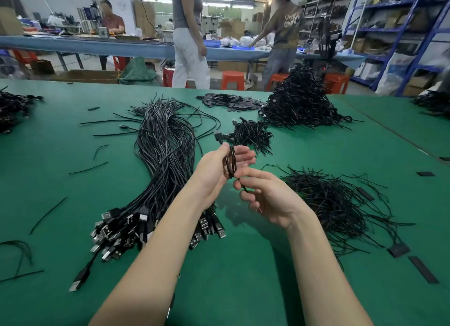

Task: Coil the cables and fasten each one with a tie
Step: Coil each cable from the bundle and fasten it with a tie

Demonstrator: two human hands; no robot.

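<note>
My left hand [219,170] holds a small black cable coil [231,162] looped around its palm and thumb, above the green table [243,277]. The coil's USB plug [218,136] sticks up past my fingers. My right hand [265,196] pinches the cable's free end [243,185] just below the coil. A thick bundle of loose black USB cables [165,155] lies to the left, plugs toward me. A heap of thin black ties [336,204] lies to the right.
A small pile of coiled cables [250,133] sits just beyond my hands, a large pile [302,101] farther back right. Flat black strips [231,101] lie at the far middle, stray ties on the left. People stand beyond the table's far edge.
</note>
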